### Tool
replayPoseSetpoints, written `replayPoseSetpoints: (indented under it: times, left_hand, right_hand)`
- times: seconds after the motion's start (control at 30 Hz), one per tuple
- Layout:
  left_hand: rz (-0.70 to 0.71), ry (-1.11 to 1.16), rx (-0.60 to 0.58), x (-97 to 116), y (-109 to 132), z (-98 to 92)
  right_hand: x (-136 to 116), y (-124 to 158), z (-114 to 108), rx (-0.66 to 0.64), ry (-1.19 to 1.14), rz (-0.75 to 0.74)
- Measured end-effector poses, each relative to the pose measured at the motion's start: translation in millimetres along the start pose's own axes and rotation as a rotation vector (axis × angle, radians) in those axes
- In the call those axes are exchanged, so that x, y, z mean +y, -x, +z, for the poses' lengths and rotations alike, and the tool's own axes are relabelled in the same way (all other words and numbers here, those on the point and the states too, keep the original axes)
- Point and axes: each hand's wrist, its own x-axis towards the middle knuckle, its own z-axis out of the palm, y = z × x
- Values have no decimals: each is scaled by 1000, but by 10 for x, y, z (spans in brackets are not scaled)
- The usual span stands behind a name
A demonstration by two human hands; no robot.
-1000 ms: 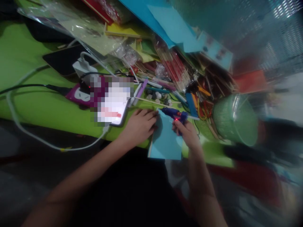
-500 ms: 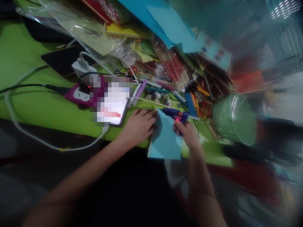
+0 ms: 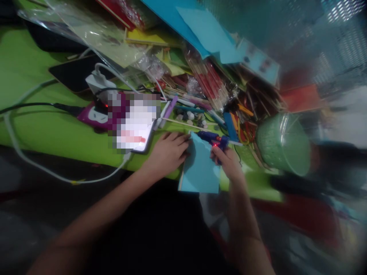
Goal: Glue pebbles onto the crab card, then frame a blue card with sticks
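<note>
A light blue sheet (image 3: 200, 175) lies at the front of the green-covered table, its near end reaching over the edge. A pale strip runs along its left side. My right hand (image 3: 231, 162) grips a dark blue glue gun (image 3: 208, 136) with a small red light lit. The nozzle points left over the sheet's far left corner; whether it touches cannot be told. My left hand (image 3: 170, 151) lies palm down with its fingers stretched out, fingertips at the sheet's left edge. Nothing shows in it.
To the left are a charging phone (image 3: 133, 130), a purple power strip (image 3: 99, 118) and a white cable (image 3: 37, 162). Behind are scissors (image 3: 246, 130), sticks in plastic wrap (image 3: 209, 80), pebbles (image 3: 190, 115) and coloured paper. A green basket (image 3: 282, 145) stands at the right.
Almost nothing differs. Both hands, the glue gun and the blue sheet stay in place; the view has shifted very slightly.
</note>
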Motion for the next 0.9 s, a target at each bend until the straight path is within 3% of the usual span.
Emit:
replayPoseSetpoints:
  times: [0.23,0.9]
  left_hand:
    - [8,0,14,-12,13,10]
    - [-5,13,-15,2,-7,-19]
  right_hand:
    - [29,-60,73,-33,-33,-34]
    - [58,-5,5,-1,12,-7]
